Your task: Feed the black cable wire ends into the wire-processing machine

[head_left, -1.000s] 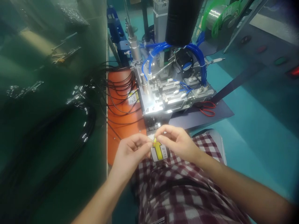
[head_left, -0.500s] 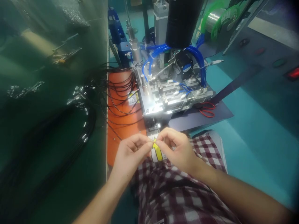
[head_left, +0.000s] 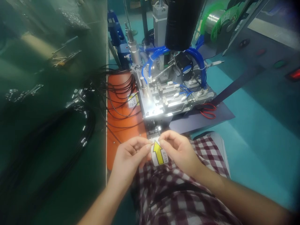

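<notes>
Arrow label (head_left: 159, 157), just under my fingertips and in front of the machine (head_left: 173, 103).
My left hand (head_left: 132, 156) and right hand (head_left: 180, 153) face each other across the label's upper end, the arrow's tip showing in the narrow gap between them. Each thumb is drawn close to its forefinger; I cannot tell whether either pinch holds something small. The white label, with its yellow arrow pointing away from me, sits above my checkered clothing (head_left: 187, 200). Left of it, black cables (head_left: 90, 123) reach from the dark green table (head_left: 89, 181) across the orange plate (head_left: 111, 156).
</notes>
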Tool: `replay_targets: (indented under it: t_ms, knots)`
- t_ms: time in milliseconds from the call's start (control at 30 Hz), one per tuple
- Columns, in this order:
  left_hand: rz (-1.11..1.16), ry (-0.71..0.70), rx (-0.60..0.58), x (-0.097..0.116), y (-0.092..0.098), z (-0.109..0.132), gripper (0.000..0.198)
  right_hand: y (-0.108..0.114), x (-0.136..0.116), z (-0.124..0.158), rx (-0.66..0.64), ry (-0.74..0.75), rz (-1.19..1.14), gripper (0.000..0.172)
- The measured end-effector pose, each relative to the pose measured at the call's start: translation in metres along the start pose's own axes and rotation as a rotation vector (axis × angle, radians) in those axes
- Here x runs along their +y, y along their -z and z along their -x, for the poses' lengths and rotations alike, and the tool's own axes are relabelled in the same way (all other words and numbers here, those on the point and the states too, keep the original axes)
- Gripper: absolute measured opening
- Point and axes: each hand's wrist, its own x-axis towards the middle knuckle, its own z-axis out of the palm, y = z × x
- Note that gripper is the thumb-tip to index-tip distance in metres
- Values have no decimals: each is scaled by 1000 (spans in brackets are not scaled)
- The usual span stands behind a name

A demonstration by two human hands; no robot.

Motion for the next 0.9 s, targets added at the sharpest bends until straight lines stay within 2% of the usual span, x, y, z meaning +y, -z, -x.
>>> replay_targets:
  t_ms: [300, 467, 733, 900]
  knots:
    - [-102, 2, -23, 1, -2, 2, 24, -6, -4, -3, 5, 1, 69, 6]
    - [-114, -8, -22, 1, -1, 3, 23, -6, -5, -5, 13, -43, 5, 5]
    - [-84, -14, -46, -1, 0, 2, 22, -5, -9, -10, -120, -162, -269, 6]
    - [-63, -29, -75, 0, 2, 2, 20, 2, -11, -16, -206, -254, -282, 6]
